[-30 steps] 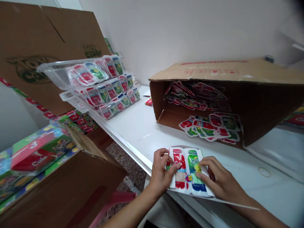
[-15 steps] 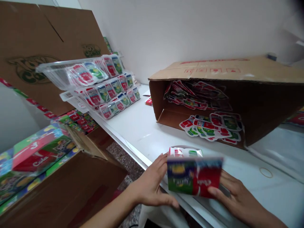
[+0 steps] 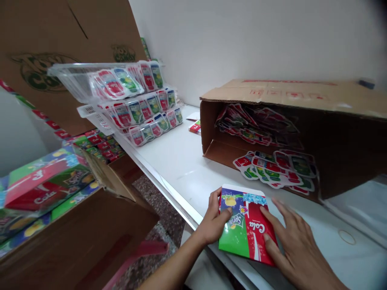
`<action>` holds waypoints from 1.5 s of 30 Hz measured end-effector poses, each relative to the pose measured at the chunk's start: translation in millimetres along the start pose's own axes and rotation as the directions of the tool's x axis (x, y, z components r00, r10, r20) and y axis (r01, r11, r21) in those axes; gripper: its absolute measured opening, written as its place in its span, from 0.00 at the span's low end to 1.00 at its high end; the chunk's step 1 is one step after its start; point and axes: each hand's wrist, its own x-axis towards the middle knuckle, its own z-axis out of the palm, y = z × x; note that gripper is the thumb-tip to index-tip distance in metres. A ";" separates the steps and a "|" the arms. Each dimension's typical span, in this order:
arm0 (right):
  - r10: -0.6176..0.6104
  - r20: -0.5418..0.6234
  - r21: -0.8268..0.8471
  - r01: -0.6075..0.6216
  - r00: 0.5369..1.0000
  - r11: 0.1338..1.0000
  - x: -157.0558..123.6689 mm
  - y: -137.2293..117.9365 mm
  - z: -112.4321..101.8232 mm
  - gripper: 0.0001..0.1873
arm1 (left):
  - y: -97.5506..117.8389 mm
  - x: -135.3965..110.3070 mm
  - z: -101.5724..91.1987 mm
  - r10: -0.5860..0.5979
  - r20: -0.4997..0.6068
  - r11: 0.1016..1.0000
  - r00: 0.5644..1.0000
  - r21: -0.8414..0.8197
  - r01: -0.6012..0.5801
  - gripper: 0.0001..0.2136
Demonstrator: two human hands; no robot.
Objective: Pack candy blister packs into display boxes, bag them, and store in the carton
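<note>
A flat printed carton (image 3: 242, 241), blue and green on one half and red "Cola" on the other, is at the table's front edge with its white flap upward. My left hand (image 3: 214, 221) grips its left side, thumb across the printed face and fingers behind the edge. Against the right side rests my right hand (image 3: 292, 235), its fingers stretched and apart, thumb and forefinger touching the red edge. Just beyond lie loose can-shaped packets (image 3: 272, 171), spilling from the mouth of a cardboard box (image 3: 211, 149) turned on its side.
Clear plastic trays (image 3: 69, 76) filled with can-shaped packets are stacked at the table's left edge. Below left stands an open cardboard box (image 3: 75, 225) holding printed cartons (image 3: 39, 189). A rubber band (image 3: 346, 237) lies on the right; a small carton (image 3: 195, 127) is further back.
The carton has turned from standing edge-on and blurred to face-up. My left hand has closed on its left side, while my right hand has loosened and spread along the right edge.
</note>
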 end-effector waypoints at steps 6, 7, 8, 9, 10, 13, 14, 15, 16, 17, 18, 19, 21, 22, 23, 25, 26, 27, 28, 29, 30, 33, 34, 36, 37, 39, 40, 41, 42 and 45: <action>-0.223 0.140 -0.040 0.231 0.965 0.972 50.3 -12.7 5.3 0.33 | -2.4 0.7 4.8 -0.053 0.009 0.990 0.999 -0.133 0.054 0.24; -0.213 0.152 -0.036 0.221 0.965 0.975 58.7 -15.6 7.3 0.32 | -2.4 0.2 5.1 -0.057 0.018 0.981 0.998 -0.183 0.059 0.24; -0.207 0.161 -0.027 0.214 0.965 0.976 66.1 -18.2 9.1 0.30 | -2.4 -0.2 5.3 -0.057 0.029 0.971 0.998 -0.232 0.062 0.24; -0.206 0.171 -0.009 0.211 0.964 0.978 72.2 -20.4 10.5 0.29 | -2.5 -0.5 5.6 -0.056 0.036 0.959 0.998 -0.278 0.064 0.24; -0.206 0.180 0.016 0.207 0.962 0.978 77.0 -22.1 11.2 0.27 | -2.8 -0.7 6.0 -0.054 0.040 0.947 0.998 -0.316 0.064 0.24; -0.195 0.190 0.101 0.178 0.962 0.979 83.4 -24.1 10.6 0.24 | -4.4 -0.9 7.3 -0.055 0.026 0.930 0.998 -0.364 0.061 0.23; -0.187 0.185 0.125 0.166 0.965 0.978 83.5 -24.1 10.0 0.23 | -4.9 -0.9 7.8 -0.057 0.014 0.932 0.998 -0.359 0.058 0.24; -0.178 0.173 0.145 0.153 0.969 0.977 82.9 -23.9 9.6 0.22 | -5.4 -0.8 8.3 -0.057 0.005 0.933 0.998 -0.357 0.055 0.24; -0.168 0.158 0.160 0.142 0.973 0.977 82.0 -23.6 9.5 0.20 | -5.8 -0.8 8.7 -0.055 0.001 0.931 0.998 -0.362 0.051 0.25; -0.159 0.141 0.171 0.134 0.977 0.976 81.0 -23.2 9.8 0.18 | -6.2 -0.8 9.0 -0.051 0.002 0.925 0.999 -0.376 0.048 0.25; -0.153 0.120 0.177 0.131 0.981 0.976 80.0 -22.7 10.5 0.16 | -6.7 -0.7 9.3 -0.046 0.010 0.916 0.999 -0.399 0.046 0.26; -0.152 0.096 0.177 0.133 0.984 0.975 79.2 -22.1 11.4 0.15 | -7.2 -0.8 9.4 -0.042 0.020 0.904 0.999 -0.424 0.046 0.26; -0.155 0.058 0.167 0.143 0.986 0.976 78.2 -20.9 13.4 0.13 | -8.7 -1.1 9.5 -0.034 0.030 0.890 0.999 -0.453 0.044 0.26; -0.159 0.048 0.159 0.149 0.986 0.976 78.2 -20.4 14.1 0.13 | -9.6 -1.4 9.5 -0.033 0.033 0.887 0.999 -0.460 0.045 0.27; -0.162 0.047 0.151 0.153 0.986 0.977 78.4 -20.1 14.5 0.13 | -10.3 -1.7 9.5 -0.034 0.037 0.883 0.999 -0.467 0.047 0.27; -0.158 0.060 0.137 0.148 0.986 0.979 79.6 -19.8 14.3 0.13 | -11.0 -2.0 9.7 -0.043 0.040 0.868 0.998 -0.494 0.057 0.28; -0.155 0.067 0.132 0.145 0.986 0.981 80.5 -19.9 13.7 0.13 | -10.8 -1.8 9.9 -0.055 0.045 0.852 0.997 -0.519 0.071 0.28; -0.155 0.071 0.126 0.146 0.985 0.981 81.4 -20.1 13.0 0.13 | -10.2 -1.2 10.1 -0.070 0.053 0.831 0.996 -0.550 0.088 0.27; -0.160 0.071 0.120 0.151 0.985 0.981 82.2 -20.4 12.2 0.13 | -9.2 -0.2 10.4 -0.083 0.060 0.808 0.995 -0.580 0.102 0.27; -0.169 0.068 0.115 0.161 0.983 0.980 82.9 -20.7 11.4 0.13 | -7.9 1.3 10.8 -0.094 0.067 0.787 0.993 -0.607 0.115 0.26; -0.181 0.063 0.112 0.173 0.981 0.978 83.3 -21.0 10.5 0.13 | -6.3 3.1 11.1 -0.102 0.070 0.769 0.992 -0.627 0.123 0.26; -0.213 0.052 0.113 0.206 0.976 0.972 83.1 -22.0 8.5 0.12 | -0.4 9.4 12.0 -0.130 0.044 0.762 0.991 -0.635 0.128 0.25; -0.219 0.045 0.115 0.212 0.975 0.970 82.6 -22.3 8.1 0.12 | 1.5 11.2 12.2 -0.146 0.038 0.763 0.989 -0.632 0.137 0.24; -0.227 0.028 0.112 0.223 0.973 0.968 81.4 -22.7 7.7 0.11 | 4.4 13.2 12.8 -0.171 0.037 0.762 0.985 -0.629 0.156 0.22; -0.232 0.019 0.109 0.228 0.973 0.967 80.7 -22.8 7.7 0.11 | 4.9 13.3 13.2 -0.178 0.040 0.760 0.983 -0.629 0.164 0.22; -0.235 0.002 0.104 0.234 0.972 0.967 79.8 -22.5 8.0 0.11 | 4.1 12.3 13.9 -0.182 0.045 0.761 0.982 -0.626 0.170 0.21; -0.234 -0.001 0.104 0.233 0.972 0.967 79.7 -22.4 8.2 0.11 | 2.9 11.5 14.2 -0.181 0.044 0.763 0.983 -0.624 0.168 0.21; -0.233 -0.003 0.106 0.232 0.972 0.967 80.0 -22.4 8.3 0.10 | 1.6 10.8 14.4 -0.178 0.042 0.765 0.983 -0.622 0.165 0.21; -0.230 0.001 0.108 0.229 0.973 0.967 80.7 -22.7 8.4 0.10 | 0.3 10.5 14.3 -0.176 0.041 0.767 0.983 -0.620 0.164 0.21; -0.223 0.043 0.110 0.217 0.974 0.970 84.8 -25.3 8.1 0.09 | -0.5 13.9 11.7 -0.170 0.018 0.824 0.985 -0.546 0.152 0.22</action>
